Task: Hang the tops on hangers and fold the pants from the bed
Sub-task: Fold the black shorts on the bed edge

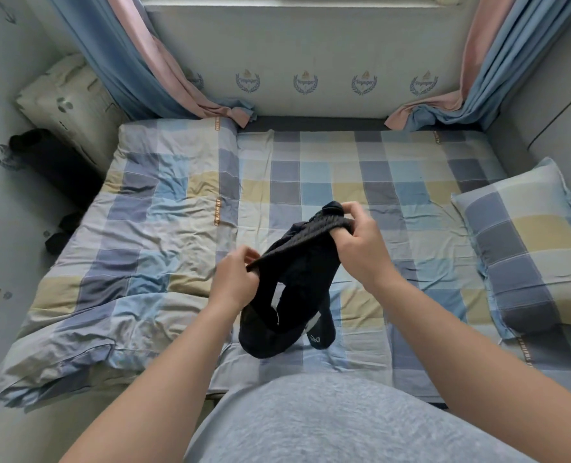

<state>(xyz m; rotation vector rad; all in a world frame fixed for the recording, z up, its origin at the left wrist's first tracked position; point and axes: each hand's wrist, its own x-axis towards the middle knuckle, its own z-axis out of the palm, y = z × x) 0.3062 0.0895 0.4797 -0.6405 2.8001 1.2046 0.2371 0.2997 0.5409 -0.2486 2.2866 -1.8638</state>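
A: What sits nearest?

B: A grey shirt (327, 422) at 6 o'clock; two bare forearms reach from it toward the middle.

A: And the hands?

B: The left hand (235, 279) pinches the lower end of the waistband, fingers curled round the cloth; the right hand (361, 242), at about 1 o'clock from it, grips the upper end the same way.

A: Where are the pants?

B: The pants (297, 272) are dark, stretched by their ribbed waistband between the two hands, over the middle of the bed (377, 202); the legs hang toward 6 o'clock; their ends seem to rest on the checked sheet; a small white logo shows on one hem.

A: Around them?

B: A rumpled checked quilt (150, 228) at 9 o'clock; a matching pillow (528, 248) at 3 o'clock.

A: Farther back?

B: A box (66, 101) at 10 o'clock, beside the bed; blue and pink curtains (127, 61) at 11 and 1 o'clock, their ends pooled on the bed's far edge; a wall (310, 51) with printed crests at 12 o'clock.
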